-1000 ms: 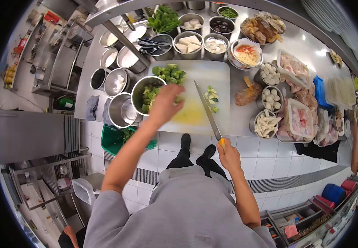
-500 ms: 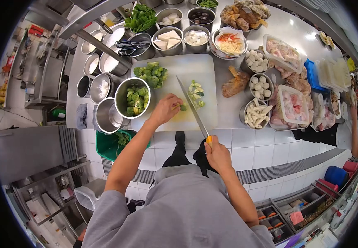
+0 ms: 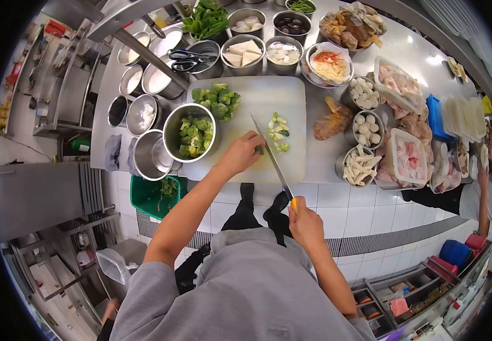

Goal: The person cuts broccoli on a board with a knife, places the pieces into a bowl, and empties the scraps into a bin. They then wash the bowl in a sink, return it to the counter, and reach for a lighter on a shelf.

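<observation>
My left hand (image 3: pixel 242 153) is closed on a small broccoli floret (image 3: pixel 259 149) over the cutting board (image 3: pixel 288 94), its fingertips close to the blade. My right hand (image 3: pixel 306 224) grips the yellow handle of a long knife (image 3: pixel 274 161), which points away from me across the board. Beyond the blade lie several cut broccoli pieces (image 3: pixel 279 125). A heap of broccoli (image 3: pixel 217 101) sits at the board's far left corner. A steel pot (image 3: pixel 168 128) holding more broccoli stands at the board's left edge.
Steel pots, one with scissors (image 3: pixel 192 58), line the left and back. On the right are a wrapped brown bundle (image 3: pixel 333 119), bowls of white balls (image 3: pixel 367 129) and baskets of raw meat (image 3: pixel 407 156). A green bin (image 3: pixel 146 196) stands below the table edge. Another person (image 3: pixel 487 199) is at far right.
My left hand has come nearer to the knife blade with the floret. The knife tip has drawn slightly toward me. The whole view has shifted a little.
</observation>
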